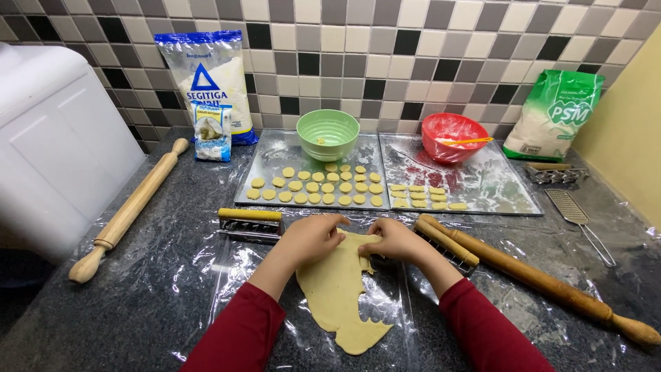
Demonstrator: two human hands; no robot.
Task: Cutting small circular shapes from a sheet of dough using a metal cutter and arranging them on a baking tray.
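The dark speckled worktop point(138, 296) lay under a sheet of clear plastic point(275, 275), backed by a wall of grey, black and cream tiles point(385, 48). Nearest me stretched the rolled-out dough point(341, 296), with round bites cut from its right edge. Both my hands rested on its far end: my left hand point(313, 238) curled, fingers bent down onto the dough's top edge, my right hand point(394, 239) likewise curled and pinching at the dough just beside it. A yellow-handled cutter point(249, 222) sat left of my left hand, a long rolling pin point(537, 279) right of my right. Beyond them, two metal trays point(475, 189) held small dough rounds point(323, 186), with a green bowl point(328, 134) and a red bowl point(453, 136) behind.
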